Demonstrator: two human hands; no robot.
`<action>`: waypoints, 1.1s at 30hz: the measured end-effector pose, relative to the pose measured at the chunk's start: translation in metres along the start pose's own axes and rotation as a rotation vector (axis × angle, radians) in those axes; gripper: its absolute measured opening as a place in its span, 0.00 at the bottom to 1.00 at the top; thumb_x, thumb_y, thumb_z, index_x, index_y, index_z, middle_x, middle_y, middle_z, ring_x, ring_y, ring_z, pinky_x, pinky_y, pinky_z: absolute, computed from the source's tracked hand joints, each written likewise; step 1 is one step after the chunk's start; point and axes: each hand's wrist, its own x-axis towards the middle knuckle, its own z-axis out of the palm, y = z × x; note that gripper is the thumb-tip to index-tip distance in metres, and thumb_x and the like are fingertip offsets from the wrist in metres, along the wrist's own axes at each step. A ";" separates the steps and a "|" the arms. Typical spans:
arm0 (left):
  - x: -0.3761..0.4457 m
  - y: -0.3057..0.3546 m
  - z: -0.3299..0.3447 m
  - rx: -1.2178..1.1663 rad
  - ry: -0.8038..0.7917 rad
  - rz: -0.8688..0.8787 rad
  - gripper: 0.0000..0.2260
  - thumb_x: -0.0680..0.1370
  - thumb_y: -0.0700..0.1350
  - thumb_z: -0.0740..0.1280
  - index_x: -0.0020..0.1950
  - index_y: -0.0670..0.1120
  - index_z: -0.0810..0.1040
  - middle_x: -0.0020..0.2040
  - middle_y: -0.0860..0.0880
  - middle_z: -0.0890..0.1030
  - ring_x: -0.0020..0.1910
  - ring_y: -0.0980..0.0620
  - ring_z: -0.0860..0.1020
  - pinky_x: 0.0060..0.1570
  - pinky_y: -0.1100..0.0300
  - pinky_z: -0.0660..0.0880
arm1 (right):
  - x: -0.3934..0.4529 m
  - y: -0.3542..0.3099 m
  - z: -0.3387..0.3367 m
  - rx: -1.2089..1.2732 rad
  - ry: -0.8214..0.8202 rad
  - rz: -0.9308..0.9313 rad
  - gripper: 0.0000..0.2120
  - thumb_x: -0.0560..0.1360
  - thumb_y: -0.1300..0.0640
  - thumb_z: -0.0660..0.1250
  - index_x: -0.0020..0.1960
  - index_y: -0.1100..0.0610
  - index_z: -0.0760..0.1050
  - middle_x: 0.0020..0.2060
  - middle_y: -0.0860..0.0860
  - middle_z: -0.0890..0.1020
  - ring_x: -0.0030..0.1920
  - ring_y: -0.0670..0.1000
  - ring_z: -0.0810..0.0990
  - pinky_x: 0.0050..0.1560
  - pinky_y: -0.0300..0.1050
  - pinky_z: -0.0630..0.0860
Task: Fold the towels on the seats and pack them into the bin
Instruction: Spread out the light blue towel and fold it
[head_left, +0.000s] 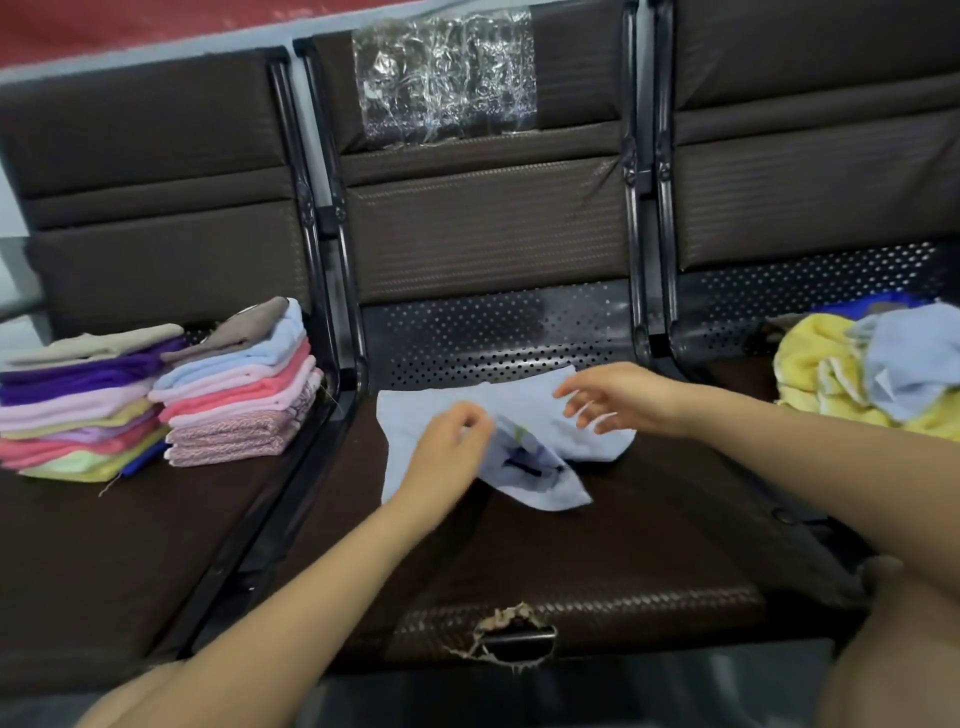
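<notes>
Towel (524, 415) lying rumpled on middle seat (597, 545); left hand (447, 447) pinching its crease, right hand (613, 397) hovering spread, holding nothing. Risking crooked fold from bunched corner.

Head view, close, angled down onto seats (519, 545).

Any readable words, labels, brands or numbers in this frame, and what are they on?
None can be read.
The light blue towel on the middle seat has a dark blue and green mark, too crumpled and blurred to tell if it is lettering.
The folded towel stacks show no labels.
</notes>
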 end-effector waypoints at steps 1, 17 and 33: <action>0.006 0.007 -0.011 -0.105 0.110 -0.049 0.09 0.80 0.41 0.61 0.40 0.47 0.73 0.36 0.54 0.74 0.36 0.60 0.71 0.39 0.66 0.68 | 0.001 -0.005 0.001 0.090 -0.008 -0.028 0.14 0.80 0.51 0.62 0.53 0.61 0.78 0.38 0.54 0.80 0.36 0.50 0.79 0.38 0.41 0.74; 0.031 -0.019 -0.083 -0.477 0.484 -0.550 0.15 0.83 0.50 0.57 0.39 0.45 0.73 0.20 0.55 0.74 0.26 0.55 0.74 0.30 0.63 0.70 | 0.062 0.027 0.039 -0.991 -0.078 -0.301 0.17 0.77 0.49 0.66 0.37 0.61 0.76 0.37 0.56 0.79 0.42 0.53 0.76 0.51 0.51 0.71; 0.012 -0.074 -0.067 1.015 -0.317 0.069 0.15 0.78 0.56 0.62 0.61 0.51 0.76 0.53 0.51 0.77 0.57 0.49 0.72 0.52 0.56 0.70 | 0.038 0.008 -0.005 -1.278 0.304 -0.331 0.09 0.79 0.52 0.62 0.57 0.54 0.73 0.52 0.52 0.74 0.59 0.54 0.70 0.53 0.49 0.70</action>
